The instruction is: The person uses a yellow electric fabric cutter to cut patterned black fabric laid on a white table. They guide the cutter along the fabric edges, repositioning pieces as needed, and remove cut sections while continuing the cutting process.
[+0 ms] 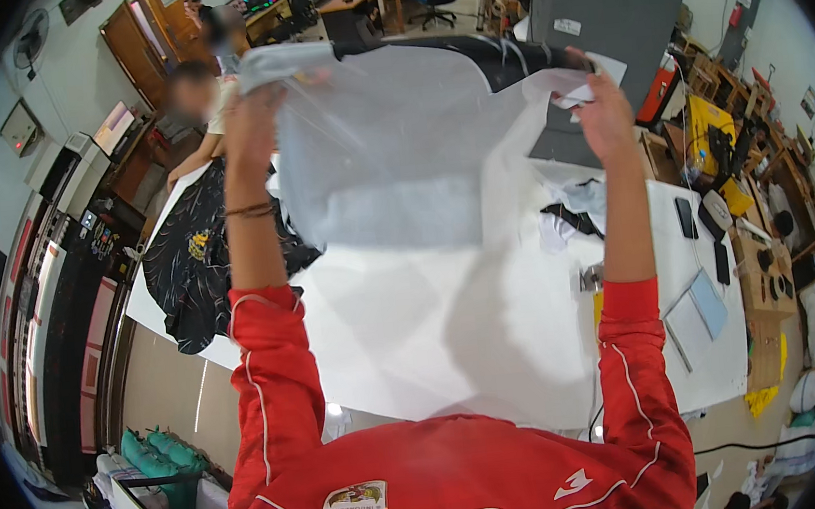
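With both arms raised over the table, I hold up a thin, pale, see-through sheet (389, 149) by its two far corners. My left hand (255, 118) is closed on its left corner, blurred by motion. My right hand (600, 107) grips the right corner, where the sheet is bunched up. Along the sheet's far edge runs a piece of black cloth (507, 60) with thin light lines on it. The lower part of the sheet hangs above the white tabletop (385, 334), and its shadow falls there.
A patterned black garment (198, 244) drapes over the table's left edge, near another person (206, 107). On the right lie cloth scraps (574, 216), a phone (684, 218) and a light-blue pad (708, 306). Cluttered shelves (769, 174) stand beyond; a wide printer (55, 324) is at left.
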Action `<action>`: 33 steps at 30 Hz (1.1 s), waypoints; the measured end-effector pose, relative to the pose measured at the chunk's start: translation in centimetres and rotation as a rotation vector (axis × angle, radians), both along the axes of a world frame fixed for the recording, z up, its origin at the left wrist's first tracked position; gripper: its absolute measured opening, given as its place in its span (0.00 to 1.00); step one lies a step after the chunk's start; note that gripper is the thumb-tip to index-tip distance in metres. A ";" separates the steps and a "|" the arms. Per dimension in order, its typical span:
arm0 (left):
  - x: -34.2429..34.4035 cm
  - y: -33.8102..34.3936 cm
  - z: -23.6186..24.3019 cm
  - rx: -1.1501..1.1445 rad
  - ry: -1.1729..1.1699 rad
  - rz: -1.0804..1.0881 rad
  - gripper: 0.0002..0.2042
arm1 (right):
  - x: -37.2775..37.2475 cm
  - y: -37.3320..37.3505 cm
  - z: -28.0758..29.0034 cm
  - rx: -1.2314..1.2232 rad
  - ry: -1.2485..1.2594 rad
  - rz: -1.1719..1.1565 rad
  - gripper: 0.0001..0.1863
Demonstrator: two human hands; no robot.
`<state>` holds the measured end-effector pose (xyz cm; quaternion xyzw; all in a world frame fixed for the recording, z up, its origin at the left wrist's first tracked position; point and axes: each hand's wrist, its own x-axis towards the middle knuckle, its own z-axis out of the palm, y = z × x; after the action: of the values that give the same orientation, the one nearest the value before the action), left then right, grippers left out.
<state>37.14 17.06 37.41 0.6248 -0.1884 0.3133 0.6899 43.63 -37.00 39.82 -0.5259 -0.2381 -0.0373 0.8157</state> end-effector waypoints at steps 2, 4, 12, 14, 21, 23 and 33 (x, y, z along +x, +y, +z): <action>-5.6 -1.8 1.9 -0.016 -0.074 0.074 0.22 | -3.8 -2.6 -0.4 -0.148 -0.004 -0.177 0.24; -12.9 -2.4 0.2 -0.133 -0.073 0.085 0.16 | -8.7 -3.4 -1.5 -0.497 -0.010 -0.405 0.25; -25.6 -5.0 -16.0 0.235 0.392 0.305 0.18 | -19.8 -4.8 -17.7 -0.938 -0.226 -0.498 0.23; -25.9 -5.1 -20.8 0.331 0.446 0.324 0.25 | -20.8 -4.6 -23.4 -0.982 -0.183 -0.513 0.23; -29.7 -4.7 -31.2 0.929 0.762 0.391 0.23 | -25.1 -3.9 -34.4 -1.264 -0.206 -0.540 0.20; -31.1 -4.8 -32.1 1.128 0.817 0.357 0.18 | -26.5 -4.5 -35.5 -1.294 -0.207 -0.509 0.19; -35.0 -14.3 -32.4 1.071 0.768 0.353 0.24 | -29.9 -6.6 -36.5 -1.362 -0.164 -0.464 0.16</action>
<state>2.10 2.75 5.02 0.9683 0.0455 0.0407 0.2423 13.68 -43.60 3.35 -0.9499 -0.1512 -0.0923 0.2574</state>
